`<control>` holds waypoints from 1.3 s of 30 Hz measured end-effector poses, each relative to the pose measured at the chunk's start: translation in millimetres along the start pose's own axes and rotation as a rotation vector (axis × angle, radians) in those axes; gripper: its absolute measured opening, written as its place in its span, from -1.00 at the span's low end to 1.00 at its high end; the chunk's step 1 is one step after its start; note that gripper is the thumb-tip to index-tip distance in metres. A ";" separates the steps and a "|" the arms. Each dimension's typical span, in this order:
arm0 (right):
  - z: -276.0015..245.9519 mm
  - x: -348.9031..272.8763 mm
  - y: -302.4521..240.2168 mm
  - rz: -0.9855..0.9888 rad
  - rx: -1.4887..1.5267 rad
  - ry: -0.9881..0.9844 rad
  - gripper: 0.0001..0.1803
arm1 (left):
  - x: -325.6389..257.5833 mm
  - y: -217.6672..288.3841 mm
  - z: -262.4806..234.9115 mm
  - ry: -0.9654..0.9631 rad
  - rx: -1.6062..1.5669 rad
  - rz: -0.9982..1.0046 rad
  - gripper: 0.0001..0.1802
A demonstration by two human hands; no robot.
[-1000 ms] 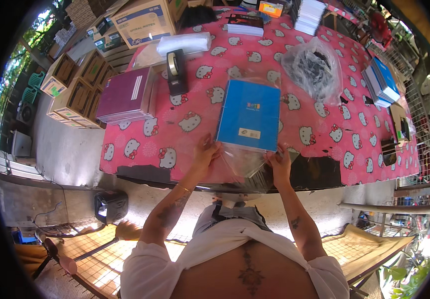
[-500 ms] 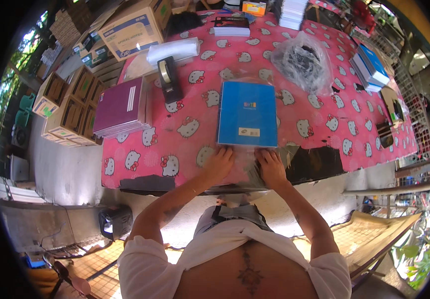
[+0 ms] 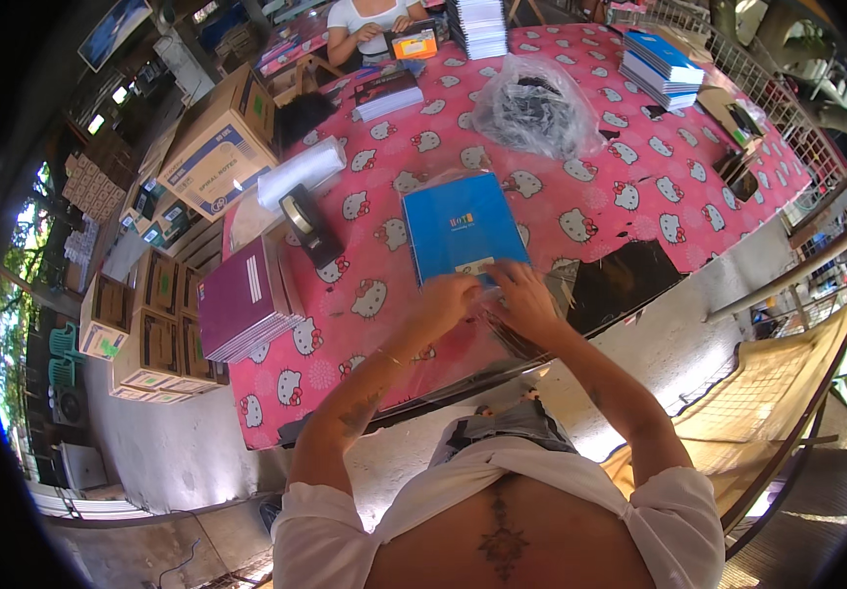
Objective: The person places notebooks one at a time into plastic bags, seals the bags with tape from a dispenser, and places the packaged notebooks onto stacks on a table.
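Note:
A blue notebook in a clear plastic sleeve lies flat in front of me, on the pink cat-print tablecloth. My left hand is at its lower edge, fingers pinched on the loose plastic there. Beside it my right hand rests over the lower right corner, fingers stretched across the cover. The part of the sleeve under both hands is hidden. To the left stand a stack of purple notebooks and a black tape dispenser.
A roll of clear plastic lies near a large carton. Farther off are a crumpled plastic bag, black-covered books, white notebooks and blue notebooks. Across the table a person handles a dark-and-orange box.
Both hands have moved up from the sleeve's open edge onto the notebook's lower edge, closer together. The view has turned, and a person now shows across the table.

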State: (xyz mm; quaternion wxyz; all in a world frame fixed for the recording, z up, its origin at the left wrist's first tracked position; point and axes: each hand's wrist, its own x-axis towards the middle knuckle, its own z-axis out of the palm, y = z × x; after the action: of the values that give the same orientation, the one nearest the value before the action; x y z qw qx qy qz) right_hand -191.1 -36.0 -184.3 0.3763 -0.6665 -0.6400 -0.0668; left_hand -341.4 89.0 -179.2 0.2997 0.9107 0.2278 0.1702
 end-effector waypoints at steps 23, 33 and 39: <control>26.7 51.9 59.5 0.668 0.068 -0.562 0.56 | -29.6 -232.8 -145.8 0.929 -0.984 -0.819 -0.79; 40.9 60.5 47.6 0.616 0.106 -0.592 0.57 | -87.3 -248.6 -126.5 1.083 -0.276 -0.766 -0.79; 30.2 46.3 74.8 0.704 0.035 -0.573 0.57 | 3.2 -63.0 -127.6 0.235 -0.002 -0.263 -0.73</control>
State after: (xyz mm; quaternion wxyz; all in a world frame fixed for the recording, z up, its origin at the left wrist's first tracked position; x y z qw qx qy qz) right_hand -127.4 26.5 -210.4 0.1949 -0.8289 -0.4536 0.2632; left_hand -415.4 195.6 -120.6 0.2917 0.8464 0.3785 0.2351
